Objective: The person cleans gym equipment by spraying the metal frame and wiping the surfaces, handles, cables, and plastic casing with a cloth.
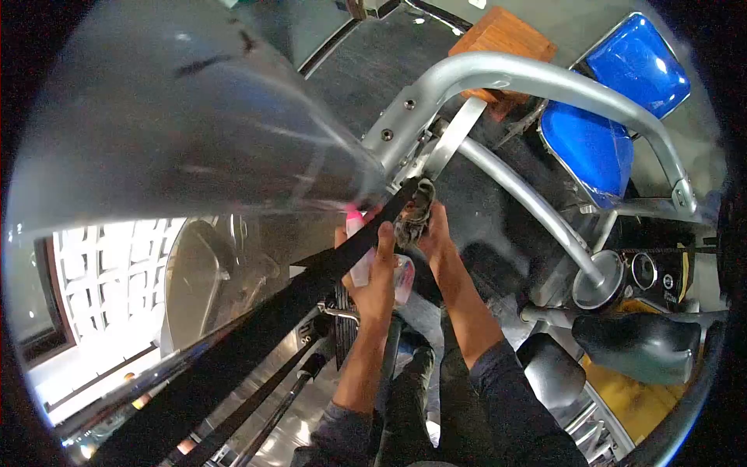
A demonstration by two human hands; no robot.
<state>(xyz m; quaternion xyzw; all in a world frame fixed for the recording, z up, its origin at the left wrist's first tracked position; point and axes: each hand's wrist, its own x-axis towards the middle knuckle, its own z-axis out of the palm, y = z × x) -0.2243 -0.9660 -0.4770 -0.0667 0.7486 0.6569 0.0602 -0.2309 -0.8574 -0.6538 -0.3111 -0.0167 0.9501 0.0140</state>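
Note:
My left hand (pixel 375 274) is wrapped round a white squeeze bottle (pixel 359 249) with a pink top, just below a long black strap (pixel 311 286) that crosses the view diagonally. To its right, my right hand (pixel 437 231) grips a crumpled, dirty rag (pixel 414 218) beside the strap's upper end. The strap runs up to a silver metal bracket (pixel 456 138) on a thick curved silver tube (pixel 498 68). Below my hands there is a clear container (pixel 404 278) with something reddish on it.
A large grey shiny panel (pixel 194 117) fills the upper left. Blue chairs (pixel 587 148) and a wooden block (pixel 506 48) stand beyond the frame at the upper right. Black pads (pixel 638 346) and a round silver base (pixel 597 284) lie at the lower right.

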